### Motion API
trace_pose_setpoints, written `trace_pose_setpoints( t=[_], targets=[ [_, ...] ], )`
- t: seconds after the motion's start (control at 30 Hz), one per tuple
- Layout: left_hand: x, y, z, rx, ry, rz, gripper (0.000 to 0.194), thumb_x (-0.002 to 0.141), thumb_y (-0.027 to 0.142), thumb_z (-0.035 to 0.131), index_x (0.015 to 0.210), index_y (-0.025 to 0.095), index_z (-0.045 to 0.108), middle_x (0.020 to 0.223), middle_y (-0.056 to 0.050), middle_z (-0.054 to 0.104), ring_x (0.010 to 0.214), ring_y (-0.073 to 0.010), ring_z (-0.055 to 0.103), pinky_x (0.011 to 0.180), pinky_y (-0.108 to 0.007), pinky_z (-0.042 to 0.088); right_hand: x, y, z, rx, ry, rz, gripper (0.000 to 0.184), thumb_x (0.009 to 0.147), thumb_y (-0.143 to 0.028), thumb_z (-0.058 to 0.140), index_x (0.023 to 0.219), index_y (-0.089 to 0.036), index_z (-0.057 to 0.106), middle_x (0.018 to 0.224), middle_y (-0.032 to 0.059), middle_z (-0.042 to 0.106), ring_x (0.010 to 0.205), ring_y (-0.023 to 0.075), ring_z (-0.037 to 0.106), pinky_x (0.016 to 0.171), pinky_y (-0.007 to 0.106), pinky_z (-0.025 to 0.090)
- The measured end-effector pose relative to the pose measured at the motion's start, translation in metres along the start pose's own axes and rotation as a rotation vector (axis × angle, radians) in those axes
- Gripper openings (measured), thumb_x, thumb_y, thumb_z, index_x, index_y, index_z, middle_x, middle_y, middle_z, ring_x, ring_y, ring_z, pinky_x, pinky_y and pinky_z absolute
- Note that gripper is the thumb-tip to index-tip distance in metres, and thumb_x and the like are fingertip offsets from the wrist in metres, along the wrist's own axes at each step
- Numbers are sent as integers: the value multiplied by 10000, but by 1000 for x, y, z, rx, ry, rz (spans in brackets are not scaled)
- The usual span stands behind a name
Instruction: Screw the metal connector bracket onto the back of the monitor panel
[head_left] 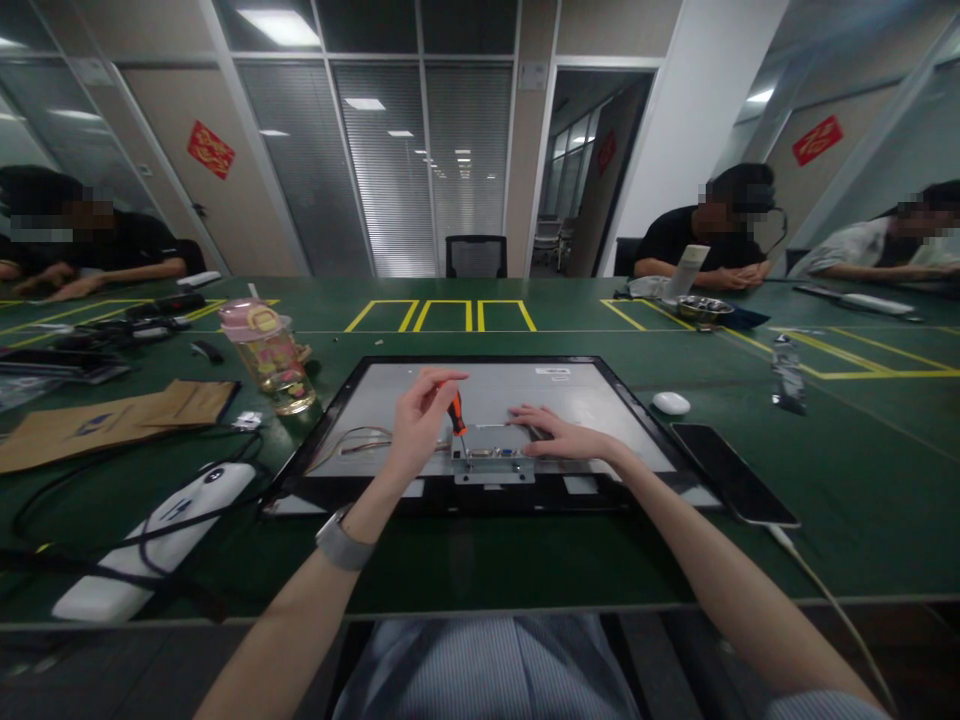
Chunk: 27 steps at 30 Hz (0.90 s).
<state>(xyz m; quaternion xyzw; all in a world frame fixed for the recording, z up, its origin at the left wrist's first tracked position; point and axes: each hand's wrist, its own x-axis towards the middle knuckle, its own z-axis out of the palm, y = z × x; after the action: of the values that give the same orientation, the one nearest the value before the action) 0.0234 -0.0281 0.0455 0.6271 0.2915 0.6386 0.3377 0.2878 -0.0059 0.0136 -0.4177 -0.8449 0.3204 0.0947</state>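
My left hand [420, 425] is closed round the handle of an orange and black screwdriver [457, 410]. The shaft points down to the left end of a small metal box [487, 462] with connector sockets along its near side. Fingers stretched out, my right hand [562, 435] rests on the right part of that box. The box sits on the back of a flat display panel [622, 410] with a black frame, lying on the table. Thin cables [364, 435] run from the box's left side across the panel. Whether the screwdriver tip sits in a screw is too small to tell.
Left of the panel are a drink bottle [274, 365], brown paper packaging [112, 425] and a white power strip [161, 540] with black cables. On the right lie a white earbud case [671, 403] and a plugged-in phone [735, 472]. Several people sit across the green table [862, 480].
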Motion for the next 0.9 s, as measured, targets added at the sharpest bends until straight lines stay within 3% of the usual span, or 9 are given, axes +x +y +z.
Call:
trace_pose_setpoints(
  t=[0.17,0.4,0.6,0.77,0.9],
  targets=[
    [0,2,3,-216,-34,-71,257,915,389,522,982,179,654,861,-46,651,796,-153,627,813,-328,502,-1,-2,0,-2,-5,21,689,842,-650,513,1422,-287,434,1583,15,252,1477,301,85,1192,524,-7],
    [0,0,1,-16,32,-14,173,832,353,657,870,189,697,831,-17,608,739,-107,573,700,-224,460,0,-2,0,-21,-7,7,698,846,-616,517,1423,-233,432,1584,63,241,1479,274,97,1194,488,-14],
    [1,3,1,-247,-20,-106,250,889,388,564,936,170,677,849,-54,673,809,-166,639,801,-318,506,0,-2,0,-20,-3,13,712,843,-644,506,1423,-238,430,1582,58,250,1479,280,92,1192,490,-13],
    [1,4,1,-193,-8,-63,272,885,397,574,930,172,720,997,-82,688,900,-164,637,821,-279,496,-1,-4,-1,-16,-12,21,727,846,-648,501,1433,-226,416,1586,63,238,1481,272,83,1192,492,-17],
    [0,5,1,-232,-90,-113,282,891,373,569,1034,178,715,968,-87,711,866,-177,667,847,-331,514,-2,-4,-1,-13,-13,23,720,844,-647,508,1432,-241,417,1585,52,244,1481,273,83,1196,487,-15]
  ],
)
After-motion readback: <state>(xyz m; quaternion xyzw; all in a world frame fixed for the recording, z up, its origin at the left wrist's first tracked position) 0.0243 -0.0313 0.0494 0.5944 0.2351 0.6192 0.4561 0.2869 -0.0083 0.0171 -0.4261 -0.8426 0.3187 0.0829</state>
